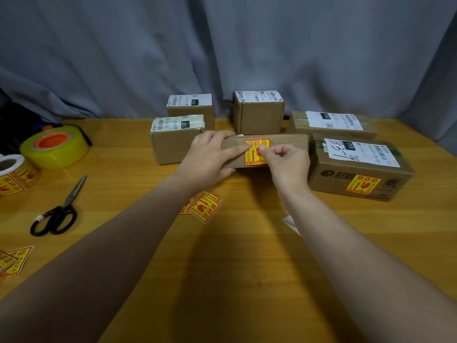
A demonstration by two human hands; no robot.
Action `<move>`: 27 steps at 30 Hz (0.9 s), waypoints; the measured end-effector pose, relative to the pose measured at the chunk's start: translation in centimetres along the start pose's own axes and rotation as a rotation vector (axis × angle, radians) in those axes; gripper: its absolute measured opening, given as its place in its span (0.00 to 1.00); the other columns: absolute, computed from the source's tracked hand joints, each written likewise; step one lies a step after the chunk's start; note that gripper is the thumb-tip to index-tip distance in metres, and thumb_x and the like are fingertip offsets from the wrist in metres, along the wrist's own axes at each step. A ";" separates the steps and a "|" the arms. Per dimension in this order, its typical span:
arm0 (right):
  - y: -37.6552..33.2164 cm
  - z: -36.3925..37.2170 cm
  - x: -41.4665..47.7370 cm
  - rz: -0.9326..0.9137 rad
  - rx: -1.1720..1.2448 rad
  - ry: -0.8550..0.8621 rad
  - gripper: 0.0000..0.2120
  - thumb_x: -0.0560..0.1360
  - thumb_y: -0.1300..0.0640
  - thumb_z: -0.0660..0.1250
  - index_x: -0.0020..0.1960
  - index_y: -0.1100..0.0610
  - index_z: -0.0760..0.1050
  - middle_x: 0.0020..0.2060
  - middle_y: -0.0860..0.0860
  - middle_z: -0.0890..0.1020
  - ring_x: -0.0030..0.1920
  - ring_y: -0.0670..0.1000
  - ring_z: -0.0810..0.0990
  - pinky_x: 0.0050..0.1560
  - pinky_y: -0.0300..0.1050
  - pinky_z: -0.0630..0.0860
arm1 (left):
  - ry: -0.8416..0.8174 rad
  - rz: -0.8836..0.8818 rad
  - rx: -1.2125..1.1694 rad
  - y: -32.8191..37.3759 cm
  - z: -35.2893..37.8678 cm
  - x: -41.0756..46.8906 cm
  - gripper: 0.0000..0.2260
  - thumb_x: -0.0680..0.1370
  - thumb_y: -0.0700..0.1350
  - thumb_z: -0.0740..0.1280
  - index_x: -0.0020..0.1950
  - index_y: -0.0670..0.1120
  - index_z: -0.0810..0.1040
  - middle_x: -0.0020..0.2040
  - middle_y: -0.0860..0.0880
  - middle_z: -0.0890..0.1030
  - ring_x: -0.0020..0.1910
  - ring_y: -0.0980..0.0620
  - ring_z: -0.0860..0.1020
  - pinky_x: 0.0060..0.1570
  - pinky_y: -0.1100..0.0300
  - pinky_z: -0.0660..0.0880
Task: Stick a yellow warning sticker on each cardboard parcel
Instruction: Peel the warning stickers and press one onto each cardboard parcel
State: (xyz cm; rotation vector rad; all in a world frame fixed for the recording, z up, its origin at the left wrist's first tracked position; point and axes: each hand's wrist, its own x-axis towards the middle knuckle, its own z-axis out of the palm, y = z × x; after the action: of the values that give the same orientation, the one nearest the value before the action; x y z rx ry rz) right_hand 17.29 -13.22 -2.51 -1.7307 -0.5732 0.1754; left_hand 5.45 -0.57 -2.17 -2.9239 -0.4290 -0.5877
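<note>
At frame centre, a yellow rectangular warning sticker (256, 152) is pressed onto a long brown cardboard parcel (284, 149) on the wooden desk (235, 268). It is pinned by the left hand (210, 159), index extended, and pinched by the curled right hand (286, 164).

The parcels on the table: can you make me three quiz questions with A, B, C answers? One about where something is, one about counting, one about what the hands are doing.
1. Where are the scissors?
A. on a parcel
B. on the table, left of the arms
C. in a hand

2. How many cardboard parcels are on the table?
A. six
B. three
C. nine

3. What are the left hand and right hand doing?
A. cutting tape
B. resting apart
C. pressing a yellow sticker onto the middle parcel

Answers: 1 B, they lie flat on the wood near the tape roll. 2 A, six boxes can be counted. 3 C, fingers of both hands touch the sticker.
</note>
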 end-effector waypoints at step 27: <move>0.1 -2.2 3.6 -0.464 -0.811 0.118 0.25 0.70 0.35 0.66 0.57 0.53 0.73 0.57 0.56 0.74 0.60 0.58 0.70 0.60 0.52 0.65 | -0.006 -0.016 -0.041 -0.4 -0.1 0.6 0.28 0.73 0.51 0.69 0.71 0.59 0.64 0.68 0.45 0.69 0.63 0.41 0.68 0.63 0.44 0.62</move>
State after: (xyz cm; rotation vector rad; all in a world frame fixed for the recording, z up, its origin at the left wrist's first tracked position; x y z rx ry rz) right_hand 21.34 -13.47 -1.34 -2.2895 -1.0285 -0.5577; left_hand 5.80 -0.10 -1.82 -2.9650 -0.4459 -0.5971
